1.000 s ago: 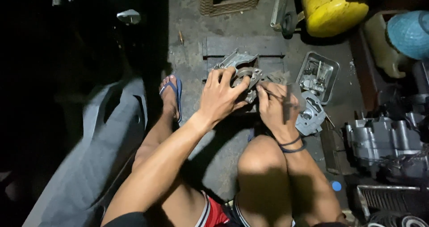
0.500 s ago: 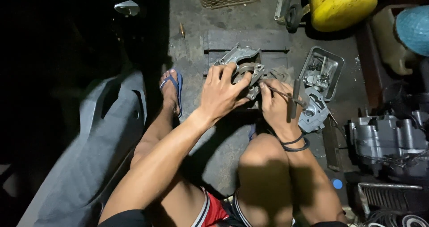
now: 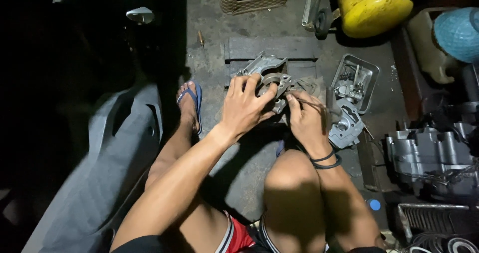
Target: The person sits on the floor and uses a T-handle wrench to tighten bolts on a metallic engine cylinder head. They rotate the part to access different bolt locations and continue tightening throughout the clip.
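View from above of a person squatting on a concrete floor [image 3: 249, 173]. The left hand [image 3: 245, 106] lies over a grey cast-metal engine part [image 3: 267, 73], its fingers [image 3: 238, 83] curled round the casting and gripping it; a round opening in the part shows just beyond the fingertips. The part rests on a dark wooden block [image 3: 272, 48] on the floor, in front of the knees. The right hand [image 3: 307, 118] is closed round a thin rod-like tool [image 3: 312, 103], whose tip meets the right side of the casting; a pair of dark bands circles the right wrist. Just right of this hand lies a second grey casting [image 3: 347, 126], and beyond it a shallow metal tray [image 3: 371, 76] holding small parts. A foot in a blue sandal [image 3: 192, 101] stands to the left of the block. At far right sits an engine block [image 3: 429, 156]; at the top edge, a yellow tank [image 3: 371, 6] and a woven basket [image 3: 254, 1]. A grey plastic body panel [image 3: 105, 173] lies on the left.
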